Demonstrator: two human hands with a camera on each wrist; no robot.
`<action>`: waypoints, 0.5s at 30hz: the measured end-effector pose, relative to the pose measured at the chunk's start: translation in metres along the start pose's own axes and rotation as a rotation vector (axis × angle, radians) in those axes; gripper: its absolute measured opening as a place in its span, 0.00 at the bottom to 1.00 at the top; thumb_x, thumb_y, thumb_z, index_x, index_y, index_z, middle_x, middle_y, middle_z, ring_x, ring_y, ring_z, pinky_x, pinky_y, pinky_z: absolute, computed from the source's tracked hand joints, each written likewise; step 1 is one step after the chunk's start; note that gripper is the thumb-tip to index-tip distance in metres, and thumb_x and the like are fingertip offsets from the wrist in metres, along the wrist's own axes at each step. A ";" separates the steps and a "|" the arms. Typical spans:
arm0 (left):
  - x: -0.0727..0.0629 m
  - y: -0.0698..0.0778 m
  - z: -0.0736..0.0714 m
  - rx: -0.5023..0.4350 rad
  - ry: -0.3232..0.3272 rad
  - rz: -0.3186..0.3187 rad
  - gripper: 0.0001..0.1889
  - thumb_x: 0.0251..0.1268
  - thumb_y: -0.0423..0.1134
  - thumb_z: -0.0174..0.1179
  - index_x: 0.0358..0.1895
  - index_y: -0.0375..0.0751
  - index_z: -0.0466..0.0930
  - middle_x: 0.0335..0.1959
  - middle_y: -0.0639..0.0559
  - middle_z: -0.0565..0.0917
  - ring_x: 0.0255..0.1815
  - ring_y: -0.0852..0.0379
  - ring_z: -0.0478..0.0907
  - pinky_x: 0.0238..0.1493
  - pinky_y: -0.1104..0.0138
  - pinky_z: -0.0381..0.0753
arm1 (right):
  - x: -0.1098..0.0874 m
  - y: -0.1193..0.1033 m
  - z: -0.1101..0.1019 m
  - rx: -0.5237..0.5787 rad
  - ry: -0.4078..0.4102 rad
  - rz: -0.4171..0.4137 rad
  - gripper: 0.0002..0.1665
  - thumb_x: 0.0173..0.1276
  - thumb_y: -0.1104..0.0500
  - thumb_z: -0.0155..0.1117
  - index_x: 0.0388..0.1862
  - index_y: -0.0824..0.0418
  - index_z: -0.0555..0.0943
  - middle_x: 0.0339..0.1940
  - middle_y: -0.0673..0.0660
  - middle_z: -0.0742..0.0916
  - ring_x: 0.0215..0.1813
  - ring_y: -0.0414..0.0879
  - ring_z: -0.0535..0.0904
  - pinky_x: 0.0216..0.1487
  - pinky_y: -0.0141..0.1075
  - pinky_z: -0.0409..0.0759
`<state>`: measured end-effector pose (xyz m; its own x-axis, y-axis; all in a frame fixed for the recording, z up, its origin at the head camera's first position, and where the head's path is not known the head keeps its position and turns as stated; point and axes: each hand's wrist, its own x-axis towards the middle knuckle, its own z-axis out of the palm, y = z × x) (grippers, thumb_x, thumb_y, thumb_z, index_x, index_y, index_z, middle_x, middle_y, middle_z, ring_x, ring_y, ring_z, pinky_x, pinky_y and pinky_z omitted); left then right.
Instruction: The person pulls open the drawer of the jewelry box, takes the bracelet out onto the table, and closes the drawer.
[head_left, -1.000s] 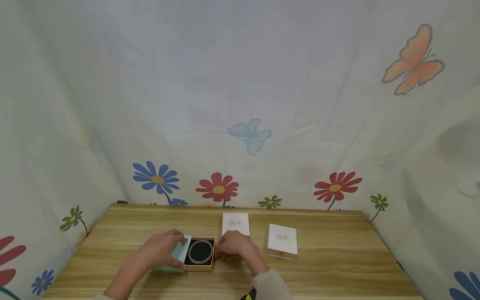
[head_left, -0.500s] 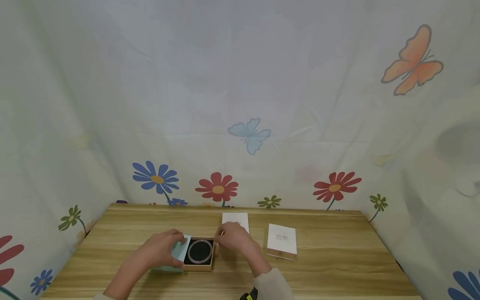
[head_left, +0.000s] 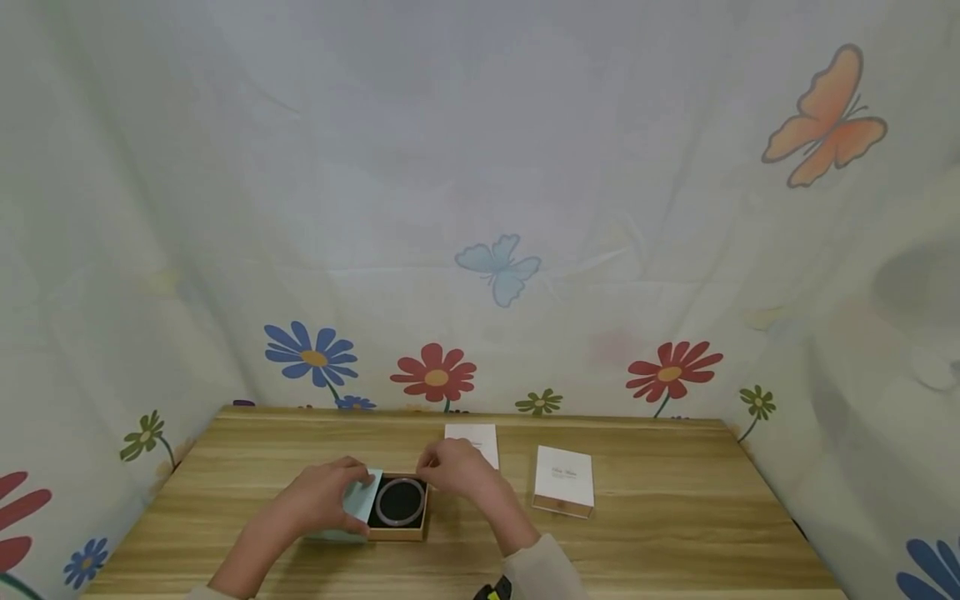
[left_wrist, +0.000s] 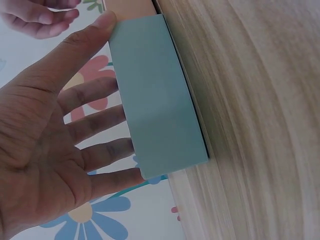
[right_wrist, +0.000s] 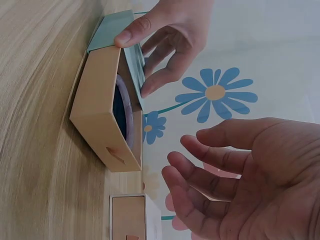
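A light teal gift box sleeve point(head_left: 360, 502) lies on the wooden table, its tan drawer point(head_left: 397, 536) slid out to the right. A pale translucent bangle point(head_left: 400, 523) rests on dark padding inside the drawer. My left hand point(head_left: 318, 500) holds the sleeve between the thumb on the near side and the fingers on the far side. Only part of the sleeve shows past that hand in the head view. My right hand point(head_left: 461, 471), fingers loosely bent and holding nothing, hovers by the drawer's far right corner. The right wrist view shows a gap between this hand point(right_wrist: 235, 175) and the drawer.
A white box point(head_left: 482, 437) stands behind my right hand, partly covered by it. Another white box point(head_left: 564, 479) with small lettering sits farther right. The wooden table point(head_left: 675, 517) ends at a flowered curtain point(head_left: 570, 333) behind.
My right hand has risen from beside the drawer's right end and moved up and left toward its far corner. My left hand and the box have stayed in place.
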<state>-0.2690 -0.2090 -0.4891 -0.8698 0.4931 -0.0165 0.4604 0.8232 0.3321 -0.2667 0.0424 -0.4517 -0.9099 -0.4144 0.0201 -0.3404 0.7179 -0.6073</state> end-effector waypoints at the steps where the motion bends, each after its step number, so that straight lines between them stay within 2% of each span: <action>1: 0.000 0.001 0.000 -0.002 -0.002 0.000 0.36 0.37 0.59 0.83 0.51 0.45 0.83 0.56 0.48 0.81 0.45 0.49 0.78 0.45 0.50 0.79 | 0.000 -0.001 0.001 0.008 -0.002 -0.003 0.04 0.70 0.61 0.67 0.38 0.58 0.88 0.31 0.47 0.86 0.29 0.37 0.74 0.33 0.31 0.75; 5: -0.002 0.002 0.000 -0.011 -0.007 -0.001 0.36 0.37 0.59 0.83 0.50 0.45 0.83 0.55 0.48 0.81 0.44 0.50 0.77 0.43 0.51 0.78 | -0.001 -0.004 0.004 0.048 -0.028 -0.008 0.03 0.68 0.62 0.70 0.39 0.59 0.87 0.31 0.47 0.85 0.32 0.38 0.75 0.36 0.31 0.77; 11: -0.003 0.002 -0.002 0.003 0.010 0.033 0.35 0.37 0.60 0.82 0.50 0.47 0.83 0.54 0.49 0.82 0.40 0.54 0.76 0.39 0.57 0.77 | -0.001 -0.010 0.009 0.066 -0.080 -0.024 0.10 0.66 0.64 0.72 0.45 0.62 0.86 0.39 0.53 0.87 0.39 0.41 0.79 0.41 0.32 0.80; 15: -0.002 0.001 -0.001 0.016 0.014 0.032 0.35 0.36 0.61 0.82 0.49 0.47 0.83 0.54 0.48 0.82 0.41 0.53 0.77 0.40 0.56 0.78 | 0.001 -0.012 0.014 0.058 -0.095 -0.052 0.13 0.63 0.64 0.74 0.46 0.62 0.86 0.43 0.57 0.88 0.45 0.45 0.82 0.46 0.33 0.80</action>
<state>-0.2668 -0.2094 -0.4875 -0.8571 0.5151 0.0070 0.4904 0.8117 0.3173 -0.2597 0.0252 -0.4553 -0.8637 -0.5036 -0.0210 -0.3699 0.6614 -0.6524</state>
